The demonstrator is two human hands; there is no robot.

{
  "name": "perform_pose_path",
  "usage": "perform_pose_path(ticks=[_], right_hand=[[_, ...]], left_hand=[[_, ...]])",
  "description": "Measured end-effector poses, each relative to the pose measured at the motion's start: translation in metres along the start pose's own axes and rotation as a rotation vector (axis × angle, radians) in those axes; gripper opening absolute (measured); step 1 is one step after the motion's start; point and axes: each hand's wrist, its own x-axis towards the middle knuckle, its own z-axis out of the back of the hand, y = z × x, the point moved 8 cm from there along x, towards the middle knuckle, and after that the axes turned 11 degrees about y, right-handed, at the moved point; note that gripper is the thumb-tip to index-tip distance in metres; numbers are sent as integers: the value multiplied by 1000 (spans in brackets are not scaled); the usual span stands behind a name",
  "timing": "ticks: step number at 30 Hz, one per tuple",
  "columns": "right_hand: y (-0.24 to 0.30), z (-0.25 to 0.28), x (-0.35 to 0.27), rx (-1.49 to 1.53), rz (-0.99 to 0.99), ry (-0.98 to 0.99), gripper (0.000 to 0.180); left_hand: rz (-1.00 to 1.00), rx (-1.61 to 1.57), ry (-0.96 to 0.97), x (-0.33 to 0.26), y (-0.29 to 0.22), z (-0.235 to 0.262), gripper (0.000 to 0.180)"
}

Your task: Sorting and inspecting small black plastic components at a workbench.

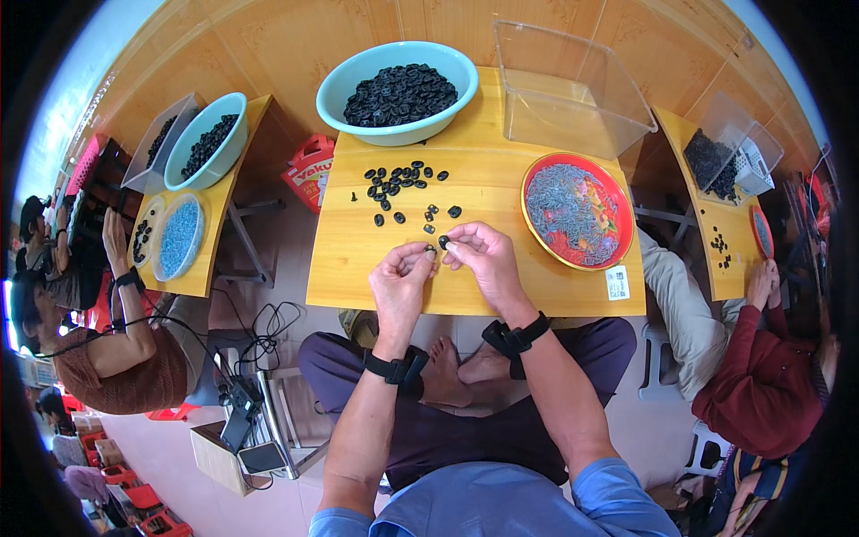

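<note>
The left hand (400, 276) and right hand (484, 257) meet just above the near edge of the wooden table (483, 192), fingertips pinched together around a small black piece (432, 250); which hand bears it I cannot tell. A second one (444, 242) lies just beside the right fingertips. It looks light, hard and smooth, probably apt to slip, so a thumb-and-forefinger pinch across its rim should suit. More lie scattered (400, 182) beyond, before a teal bowl (333, 88) of them; a red plate (625, 211) of grey bits sits to the right.
</note>
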Motion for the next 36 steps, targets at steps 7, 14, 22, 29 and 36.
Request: perform_pose_path(ticks=[7,14,22,29,36], right_hand=[[-2,-3,0,-4,17,36,12],[1,-5,-1,-13,7,41,11],[3,-6,0,-32,8,50,12],[2,-7,0,-19,24,66,11],[3,-7,-2,-45,20,34,10]], left_hand=[[9,24,42,-1,-5,-5,17],[64,9,79,1,-3,-3,18],[120,5,86,3,-4,-2,18],[129,-23,66,3,-2,0,20],[127,-11,57,3,-1,0,18]])
